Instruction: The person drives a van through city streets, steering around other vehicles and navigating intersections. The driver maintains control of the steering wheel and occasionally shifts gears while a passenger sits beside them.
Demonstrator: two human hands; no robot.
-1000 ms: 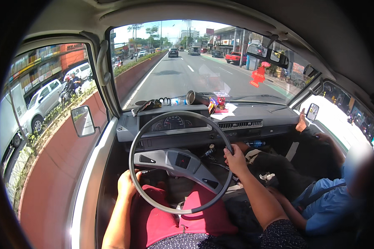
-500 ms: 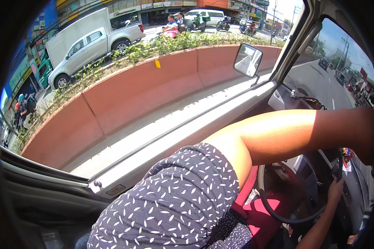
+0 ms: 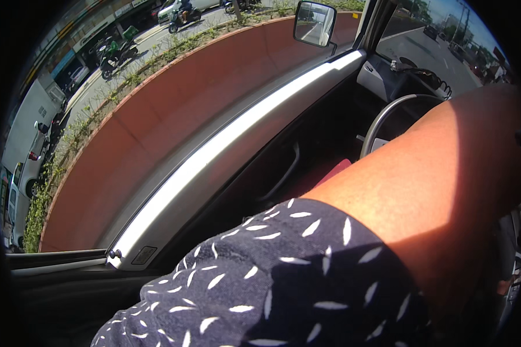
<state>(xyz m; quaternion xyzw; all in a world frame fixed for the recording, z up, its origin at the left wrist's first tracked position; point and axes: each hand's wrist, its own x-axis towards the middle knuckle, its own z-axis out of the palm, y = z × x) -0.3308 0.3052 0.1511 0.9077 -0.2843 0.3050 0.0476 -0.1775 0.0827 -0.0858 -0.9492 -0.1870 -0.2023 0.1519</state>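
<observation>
My left arm point(image 3: 411, 168), in a dark sleeve point(image 3: 237, 277) with white leaf-like marks, is raised across the lower right of the head view. Its forearm runs into the dark right rim, and my left hand is out of sight there. My right hand does not show either. Beyond the arm, the upper arc of a steering wheel point(image 3: 381, 120) shows; the arm covers the rest of it. Whether a hand is on the wheel cannot be seen.
A door with a pale sill point(image 3: 214, 162) and a side mirror point(image 3: 314, 24) lies to the left. Outside runs a red-brown barrier wall point(image 3: 156, 121) topped with plants, with motorcycles point(image 3: 117, 53) and a white truck point(image 3: 32, 124) beyond. Through the windshield, a dark car point(image 3: 430, 32) is on the road ahead.
The view has shifted, and my left arm and sleeve now fill more of it. My right hand, earlier on the steering wheel, is no longer seen. The street outside has moved past.
</observation>
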